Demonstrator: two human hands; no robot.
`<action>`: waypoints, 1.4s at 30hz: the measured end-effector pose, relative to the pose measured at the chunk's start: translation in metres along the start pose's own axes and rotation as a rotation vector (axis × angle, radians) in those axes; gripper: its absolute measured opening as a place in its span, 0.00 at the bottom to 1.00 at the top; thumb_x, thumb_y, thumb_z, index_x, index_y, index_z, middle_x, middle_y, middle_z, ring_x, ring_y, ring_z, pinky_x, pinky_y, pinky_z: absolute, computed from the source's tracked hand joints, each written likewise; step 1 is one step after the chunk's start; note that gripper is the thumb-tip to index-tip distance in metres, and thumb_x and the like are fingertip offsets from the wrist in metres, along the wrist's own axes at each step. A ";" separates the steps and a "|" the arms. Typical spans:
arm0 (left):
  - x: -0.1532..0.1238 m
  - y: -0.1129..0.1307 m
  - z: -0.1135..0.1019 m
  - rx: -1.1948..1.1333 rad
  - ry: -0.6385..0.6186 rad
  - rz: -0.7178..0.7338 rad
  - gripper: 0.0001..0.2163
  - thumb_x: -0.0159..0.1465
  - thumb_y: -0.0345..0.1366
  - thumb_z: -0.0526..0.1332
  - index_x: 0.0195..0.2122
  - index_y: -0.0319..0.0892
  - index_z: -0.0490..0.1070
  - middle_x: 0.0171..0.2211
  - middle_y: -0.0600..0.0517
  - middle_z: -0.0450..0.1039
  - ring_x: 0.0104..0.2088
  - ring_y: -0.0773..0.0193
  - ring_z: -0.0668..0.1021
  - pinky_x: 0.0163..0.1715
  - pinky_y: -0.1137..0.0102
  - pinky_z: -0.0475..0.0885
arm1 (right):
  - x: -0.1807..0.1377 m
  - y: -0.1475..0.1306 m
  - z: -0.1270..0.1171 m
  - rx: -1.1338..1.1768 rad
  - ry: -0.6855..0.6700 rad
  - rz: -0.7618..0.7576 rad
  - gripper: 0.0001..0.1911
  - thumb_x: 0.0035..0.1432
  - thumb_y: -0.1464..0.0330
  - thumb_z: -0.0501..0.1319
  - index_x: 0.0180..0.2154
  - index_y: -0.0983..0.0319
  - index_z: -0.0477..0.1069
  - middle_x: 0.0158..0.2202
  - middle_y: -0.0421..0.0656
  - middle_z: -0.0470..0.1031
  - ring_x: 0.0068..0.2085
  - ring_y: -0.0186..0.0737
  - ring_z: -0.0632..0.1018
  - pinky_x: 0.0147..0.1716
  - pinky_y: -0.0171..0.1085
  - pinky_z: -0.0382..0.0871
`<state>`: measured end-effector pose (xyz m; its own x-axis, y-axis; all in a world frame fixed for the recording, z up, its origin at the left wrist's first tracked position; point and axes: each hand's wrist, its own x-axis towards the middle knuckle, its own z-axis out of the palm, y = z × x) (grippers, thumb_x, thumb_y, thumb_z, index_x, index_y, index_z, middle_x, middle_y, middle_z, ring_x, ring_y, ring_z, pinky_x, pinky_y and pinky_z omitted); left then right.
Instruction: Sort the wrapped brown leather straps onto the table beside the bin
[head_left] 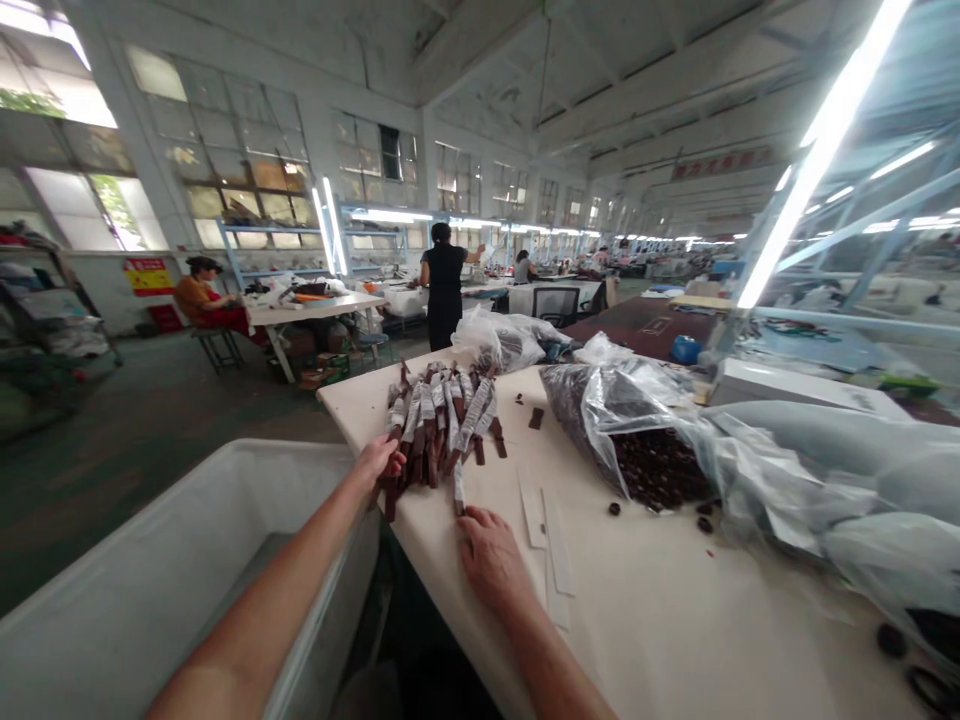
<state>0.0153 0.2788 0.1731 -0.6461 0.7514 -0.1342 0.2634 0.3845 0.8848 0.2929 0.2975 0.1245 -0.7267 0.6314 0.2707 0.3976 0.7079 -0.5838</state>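
Observation:
A pile of brown strips with white paper backing (442, 420) lies near the left edge of a cream table (660, 620). My left hand (379, 460) rests on the near left side of that pile, fingers on the strip ends. My right hand (487, 555) lies on the table just below the pile, fingertips touching the end of one strip (457, 490). Whether either hand grips a strip is unclear. A few white paper strips (544, 525) lie to the right of my right hand.
An open clear plastic bag of small dark round pieces (652, 460) lies at the right, a few loose ones beside it. More plastic bags (502, 340) sit farther back. A grey bin (187, 560) stands left of the table. Other people work at distant tables.

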 end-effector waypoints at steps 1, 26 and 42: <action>-0.001 -0.003 -0.005 0.031 0.001 -0.010 0.11 0.69 0.36 0.46 0.46 0.40 0.64 0.23 0.56 0.72 0.17 0.71 0.71 0.22 0.75 0.69 | 0.000 0.000 0.000 0.003 0.001 0.002 0.19 0.59 0.71 0.55 0.50 0.59 0.76 0.57 0.45 0.72 0.58 0.48 0.69 0.61 0.45 0.59; -0.052 -0.135 0.014 0.601 0.413 0.946 0.31 0.65 0.50 0.59 0.67 0.48 0.57 0.69 0.40 0.53 0.68 0.46 0.61 0.64 0.49 0.64 | -0.002 0.003 0.001 0.041 -0.008 0.035 0.18 0.60 0.72 0.54 0.49 0.58 0.76 0.57 0.42 0.71 0.58 0.45 0.68 0.61 0.42 0.56; 0.004 -0.055 0.002 0.592 0.085 0.716 0.34 0.59 0.46 0.66 0.65 0.38 0.62 0.69 0.36 0.53 0.68 0.45 0.61 0.67 0.50 0.59 | 0.002 0.003 -0.002 -0.062 -0.057 0.019 0.19 0.62 0.70 0.54 0.53 0.60 0.74 0.59 0.45 0.71 0.58 0.46 0.68 0.61 0.44 0.57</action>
<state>-0.0003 0.2623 0.1229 -0.2325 0.8821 0.4096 0.9266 0.0730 0.3689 0.2938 0.3018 0.1249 -0.7490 0.6267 0.2150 0.4438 0.7155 -0.5394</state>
